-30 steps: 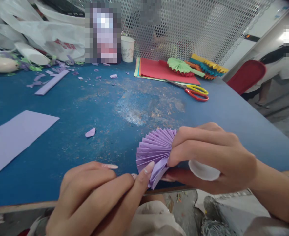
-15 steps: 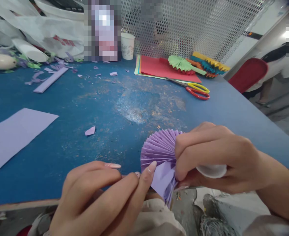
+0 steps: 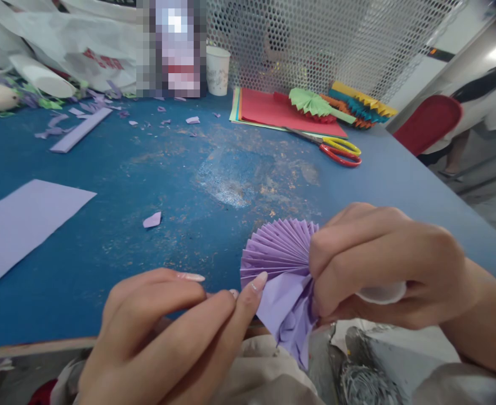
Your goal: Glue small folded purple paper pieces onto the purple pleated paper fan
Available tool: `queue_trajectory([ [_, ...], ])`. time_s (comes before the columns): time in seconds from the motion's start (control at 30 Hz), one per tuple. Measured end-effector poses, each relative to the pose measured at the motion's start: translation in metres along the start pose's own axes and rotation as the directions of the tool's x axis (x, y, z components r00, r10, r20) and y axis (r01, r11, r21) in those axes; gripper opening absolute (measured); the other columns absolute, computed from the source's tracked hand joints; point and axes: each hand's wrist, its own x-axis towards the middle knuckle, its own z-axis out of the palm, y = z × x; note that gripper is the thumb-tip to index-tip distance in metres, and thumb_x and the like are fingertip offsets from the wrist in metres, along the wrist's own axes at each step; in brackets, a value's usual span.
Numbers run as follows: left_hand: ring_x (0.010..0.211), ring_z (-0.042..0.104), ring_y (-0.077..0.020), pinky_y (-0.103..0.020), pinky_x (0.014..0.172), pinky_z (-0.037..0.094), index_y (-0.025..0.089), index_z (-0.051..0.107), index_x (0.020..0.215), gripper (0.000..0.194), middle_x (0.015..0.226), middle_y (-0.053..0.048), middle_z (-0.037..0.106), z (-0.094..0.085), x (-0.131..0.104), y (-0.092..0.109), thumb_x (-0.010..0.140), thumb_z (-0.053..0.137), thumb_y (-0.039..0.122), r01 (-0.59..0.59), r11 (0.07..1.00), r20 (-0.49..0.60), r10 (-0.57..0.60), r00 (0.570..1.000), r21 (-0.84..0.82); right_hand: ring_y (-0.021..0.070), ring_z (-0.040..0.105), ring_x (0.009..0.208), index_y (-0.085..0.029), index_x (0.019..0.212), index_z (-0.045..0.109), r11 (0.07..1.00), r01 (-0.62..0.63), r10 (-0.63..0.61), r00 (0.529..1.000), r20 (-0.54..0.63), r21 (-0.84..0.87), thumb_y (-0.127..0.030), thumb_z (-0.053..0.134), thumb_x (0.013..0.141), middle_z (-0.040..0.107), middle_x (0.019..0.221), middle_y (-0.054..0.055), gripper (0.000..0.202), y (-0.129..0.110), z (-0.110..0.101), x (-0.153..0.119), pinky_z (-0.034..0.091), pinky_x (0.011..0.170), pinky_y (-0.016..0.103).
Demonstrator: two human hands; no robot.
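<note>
A pleated purple paper fan (image 3: pixel 275 247) is spread between my hands at the table's near edge. My left hand (image 3: pixel 167 337) pinches its left edge, the thumb lying on the paper. On the other side, my right hand (image 3: pixel 383 264) is closed on the fan's gathered part, and its fingertips are partly hidden. A creased, lighter purple flap (image 3: pixel 284 306) hangs below the pleats, between the hands. Something white with a rounded end (image 3: pixel 385 292) is tucked in my right palm; most of it is covered.
On the blue table (image 3: pixel 180 180) lie a purple sheet (image 3: pixel 28 230), a folded strip (image 3: pixel 81 130) and paper scraps. Scissors (image 3: pixel 340 151) rest by coloured sheets (image 3: pixel 268 109) and a green fan (image 3: pixel 311 103). A paper cup (image 3: pixel 218 70) stands before the mesh panel.
My right hand has shifted slightly right, away from the left hand. More of the creased flap now shows between them. The camera view has tilted down a little.
</note>
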Motion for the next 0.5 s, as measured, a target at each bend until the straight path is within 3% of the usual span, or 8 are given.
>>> queue_trajectory([
  [0.13,0.092,0.062,-0.0260,-0.049,0.084,0.053,0.041,0.067,0.133,0.040,0.093,0.002,0.076,-0.001,0.001,0.000,0.095,0.058,0.035,0.003,1.000,-0.008,-0.003,1.000,-0.003,0.0070,0.061,0.073,-0.016,0.090,0.064,1.000,0.013,-0.013,1.000,0.001,-0.013,-0.010,0.065,0.095,0.068,0.083,0.000,0.008,0.000,-0.002,-0.002,0.048,0.067,0.020],
  [0.33,0.093,0.060,-0.0229,-0.045,0.092,0.051,0.034,0.072,0.126,0.031,0.094,0.001,0.073,-0.002,0.006,0.003,0.100,0.056,0.033,0.055,0.998,-0.022,-0.055,0.998,-0.030,0.0078,0.064,0.070,-0.017,0.090,0.065,0.992,0.087,-0.087,0.996,-0.003,-0.088,-0.013,0.059,0.099,0.068,0.080,-0.001,0.012,0.004,0.000,-0.008,0.049,0.066,0.024],
  [0.4,0.091,0.060,-0.0214,-0.042,0.093,0.051,0.031,0.074,0.122,0.028,0.092,0.000,0.072,-0.002,0.007,-0.004,0.099,0.059,0.029,-0.002,1.000,-0.005,0.002,1.000,-0.001,0.0079,0.066,0.072,-0.017,0.090,0.064,0.990,0.100,-0.103,0.994,-0.019,-0.102,-0.014,0.057,0.100,0.068,0.080,-0.001,0.012,0.005,0.001,-0.010,0.050,0.067,0.024],
  [0.5,0.088,0.061,-0.0214,-0.040,0.087,0.052,0.027,0.077,0.117,0.025,0.089,-0.002,0.072,-0.002,0.005,-0.018,0.096,0.064,0.027,-0.208,0.978,-0.013,0.208,0.978,0.025,0.0062,0.067,0.073,-0.019,0.094,0.062,0.974,0.135,-0.134,0.991,0.018,-0.181,-0.016,0.053,0.102,0.067,0.082,-0.001,0.012,0.006,0.001,-0.012,0.050,0.068,0.022],
])
